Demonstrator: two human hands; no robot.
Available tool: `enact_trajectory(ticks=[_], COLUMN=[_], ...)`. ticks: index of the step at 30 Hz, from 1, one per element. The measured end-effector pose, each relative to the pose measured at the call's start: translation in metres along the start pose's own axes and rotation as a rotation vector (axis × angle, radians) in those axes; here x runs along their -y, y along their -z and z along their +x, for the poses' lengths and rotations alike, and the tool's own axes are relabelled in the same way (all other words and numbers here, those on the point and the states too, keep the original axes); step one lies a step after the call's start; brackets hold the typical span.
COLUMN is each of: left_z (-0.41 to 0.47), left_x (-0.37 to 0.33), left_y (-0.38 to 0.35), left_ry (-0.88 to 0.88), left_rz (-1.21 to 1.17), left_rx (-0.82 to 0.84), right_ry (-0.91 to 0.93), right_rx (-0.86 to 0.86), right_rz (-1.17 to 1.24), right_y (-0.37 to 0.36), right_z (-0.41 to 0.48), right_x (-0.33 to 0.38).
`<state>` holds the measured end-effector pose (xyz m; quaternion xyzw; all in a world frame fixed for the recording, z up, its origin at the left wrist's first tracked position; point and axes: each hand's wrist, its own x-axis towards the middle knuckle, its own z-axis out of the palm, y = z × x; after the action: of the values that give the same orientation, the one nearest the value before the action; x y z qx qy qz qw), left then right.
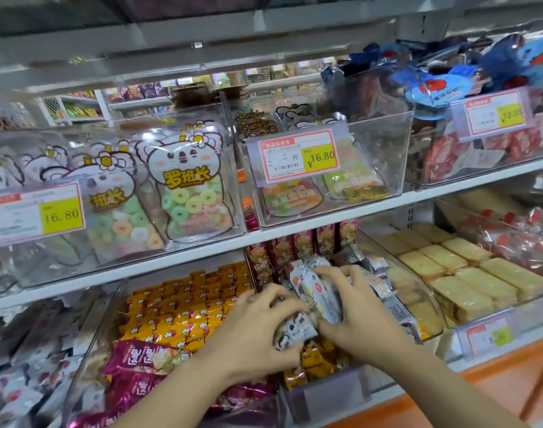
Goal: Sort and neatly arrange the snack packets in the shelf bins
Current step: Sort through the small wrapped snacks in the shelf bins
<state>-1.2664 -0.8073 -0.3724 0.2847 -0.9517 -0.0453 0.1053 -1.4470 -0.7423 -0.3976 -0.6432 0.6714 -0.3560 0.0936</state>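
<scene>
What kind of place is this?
Most likely a snack shop: clear shelf bins hold candy bags, yellow price tags hang on them, and the left hand and right hand grip silver packets.

Gummy bags (183, 186) above, wafers (468, 273) below (right)

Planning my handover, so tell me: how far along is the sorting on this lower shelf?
Looks done: the orange packets lie in tidy rows, and the pale biscuit packs sit lined up on the right. In hand: the left hand and right hand both grip white packets. Left to do: magenta packets lie jumbled in front of the orange ones, and more white ones lie loose beside the right hand.
</scene>
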Motion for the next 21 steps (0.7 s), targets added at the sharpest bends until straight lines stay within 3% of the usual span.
enact_trajectory(ticks=[4, 8, 13, 15, 18, 21], left_z=[-0.004, -0.021, -0.051, -0.070, -0.106, -0.144], left_x=[0.001, 0.001, -0.002, 0.002, 0.015, 0.033], left_y=[0.011, 0.025, 0.042, 0.051, 0.065, 0.076], left_ry=[0.068, 0.138, 0.441, 0.493, 0.456, 0.466], left_rz=[-0.310, -0.585, -1.499, -1.701, -1.728, -1.459], left_rx=[-0.176, -0.329, -0.331, -0.350, -0.369, -0.424], right_ry=[0.025, 0.035, 0.072, 0.127, 0.209, 0.282], right_rx=[-0.084, -0.063, -0.004, -0.005, 0.012, 0.003], right_rz=[0.166, 0.222, 0.300, 0.277, 0.244, 0.241], right_y=[0.007, 0.006, -0.013, -0.022, -0.040, -0.064], right_z=[0.000, -0.007, -0.019, -0.021, -0.024, -0.025], right_x=[0.014, 0.037, 0.076, 0.093, 0.125, 0.161])
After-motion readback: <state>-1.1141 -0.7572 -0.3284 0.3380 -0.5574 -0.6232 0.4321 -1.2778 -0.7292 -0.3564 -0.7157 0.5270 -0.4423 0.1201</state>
